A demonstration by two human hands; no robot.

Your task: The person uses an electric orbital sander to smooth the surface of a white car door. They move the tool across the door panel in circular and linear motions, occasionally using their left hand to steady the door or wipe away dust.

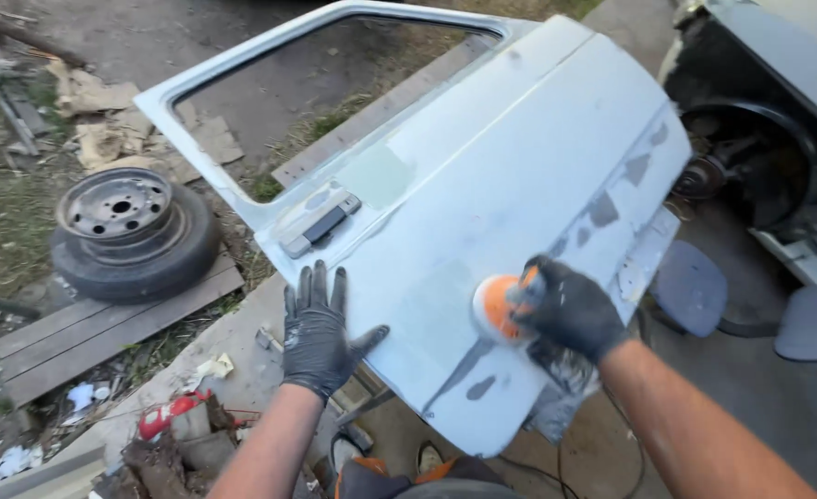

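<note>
While the right hand (570, 310) clutches an orange sander (498, 308), the flat-spread left hand (319, 334) steadies the pale, patchy door (519, 157).

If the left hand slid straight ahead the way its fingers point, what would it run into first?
Most likely the dark door handle. The left hand lies flat on the pale car door, fingers pointing up the panel. Bare sanded metal lies between fingertips and handle, and the window opening lies beyond it. The line may pass just left of the handle.
</note>
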